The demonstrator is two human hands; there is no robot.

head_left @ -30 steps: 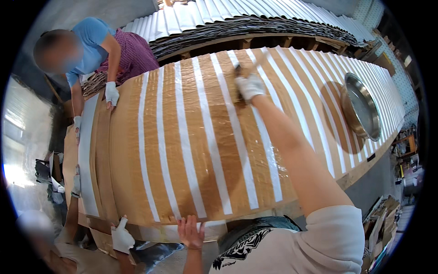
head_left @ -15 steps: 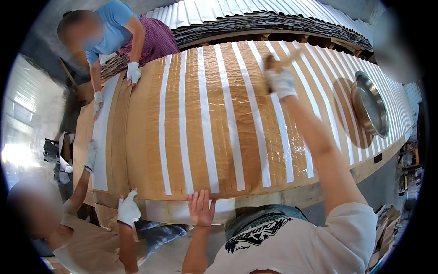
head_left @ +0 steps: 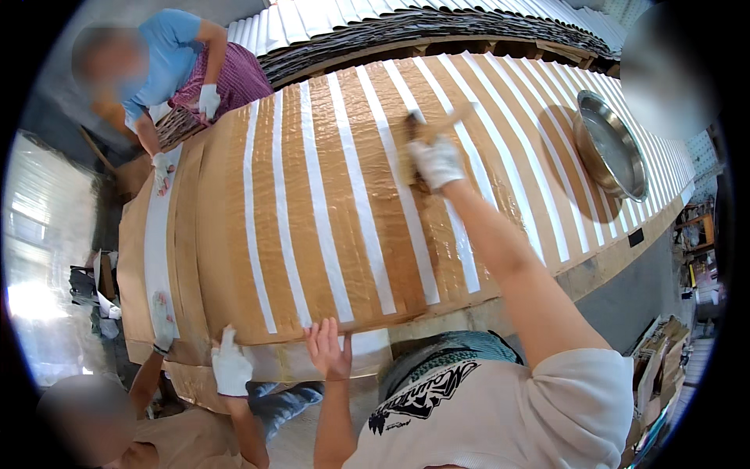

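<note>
Closed around a wide brush (head_left: 458, 119) with a wooden handle, my gloved right hand (head_left: 439, 162) reaches over the middle of the table. The brush's head rests on or just above brown paper sheets (head_left: 221, 219), which overlap so that white strips show between them. On the left part the paper looks wet and glossy. My bare left hand (head_left: 331, 353) lies on the near edge of the sheets, its fingers outstretched and holding nothing. To the right, a round metal basin (head_left: 584, 144) stands on the strips.
At the far left a person in a blue shirt (head_left: 168, 47) has one gloved hand on a white strip. Another person in a tan shirt (head_left: 183, 434) has gloved hands at the near left corner. Corrugated sheets (head_left: 328, 22) are stacked behind the table.
My right hand has swept left and a little nearer with the brush. The blue-shirted person's right-side hand has come off the sheet. The whole view has shifted slightly.
</note>
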